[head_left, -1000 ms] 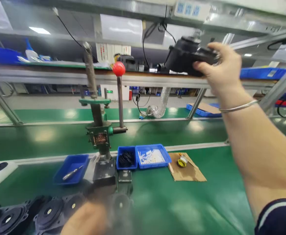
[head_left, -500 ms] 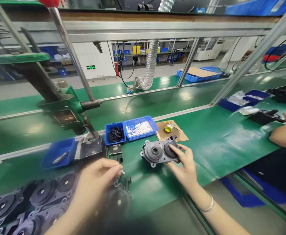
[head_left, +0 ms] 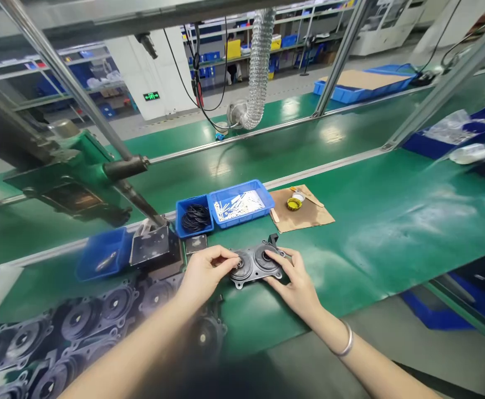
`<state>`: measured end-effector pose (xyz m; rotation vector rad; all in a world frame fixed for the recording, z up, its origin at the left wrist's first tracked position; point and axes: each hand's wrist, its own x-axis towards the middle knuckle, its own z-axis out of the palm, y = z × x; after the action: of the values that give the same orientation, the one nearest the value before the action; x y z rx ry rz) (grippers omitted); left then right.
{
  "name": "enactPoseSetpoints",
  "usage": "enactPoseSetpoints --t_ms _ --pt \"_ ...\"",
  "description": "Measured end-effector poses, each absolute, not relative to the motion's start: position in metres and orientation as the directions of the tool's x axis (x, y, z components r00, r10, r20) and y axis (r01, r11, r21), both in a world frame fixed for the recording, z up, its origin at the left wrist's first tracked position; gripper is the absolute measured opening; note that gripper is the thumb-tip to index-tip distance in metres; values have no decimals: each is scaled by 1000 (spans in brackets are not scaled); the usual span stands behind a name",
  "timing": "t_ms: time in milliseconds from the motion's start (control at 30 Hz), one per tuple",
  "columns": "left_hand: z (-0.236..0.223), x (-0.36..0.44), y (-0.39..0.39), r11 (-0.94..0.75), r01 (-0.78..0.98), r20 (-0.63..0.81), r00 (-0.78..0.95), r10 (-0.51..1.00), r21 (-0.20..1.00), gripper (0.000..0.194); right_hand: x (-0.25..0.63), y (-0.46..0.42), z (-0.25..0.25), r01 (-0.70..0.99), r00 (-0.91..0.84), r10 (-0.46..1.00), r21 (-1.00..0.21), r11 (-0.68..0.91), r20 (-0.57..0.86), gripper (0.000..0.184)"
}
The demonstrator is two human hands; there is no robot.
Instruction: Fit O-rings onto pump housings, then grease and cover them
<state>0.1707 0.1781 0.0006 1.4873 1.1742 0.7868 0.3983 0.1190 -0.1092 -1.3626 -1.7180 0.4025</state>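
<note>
A grey housing [head_left: 255,265] with two round black recesses lies on the green bench near its front edge. My left hand [head_left: 204,274] pinches at the left recess with thumb and forefinger; what is between the fingertips is too small to make out. On the housing's right side rests my right hand [head_left: 295,284], fingers curled around its edge, holding it steady. A bracelet is on that wrist.
Behind the housing stand blue bins: black rings [head_left: 195,217], white pins [head_left: 241,204], one to the left [head_left: 103,259]. A green lever press [head_left: 73,177] stands at left. Several black housings [head_left: 59,343] are stacked at front left. A cardboard sheet [head_left: 302,213] carries a yellow cap.
The housing was shifted a little left and nearer. My left hand moved from the stacked parts onto its left recess. The view tilted down further.
</note>
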Motion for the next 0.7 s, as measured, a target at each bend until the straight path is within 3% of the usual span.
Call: enactPoseSetpoints --t_ms 333,533,700 --pt "1 177 186 91 191 -144 284 948 977 16 399 120 -107 619 -22 915 -713 330 404 43" --pt "-6 178 186 -106 422 -48 337 940 901 6 400 120 -107 617 -33 917 -714 331 397 43" --pt "-8 174 187 -224 465 46 363 931 856 7 400 120 -106 618 -31 925 -720 316 380 43"
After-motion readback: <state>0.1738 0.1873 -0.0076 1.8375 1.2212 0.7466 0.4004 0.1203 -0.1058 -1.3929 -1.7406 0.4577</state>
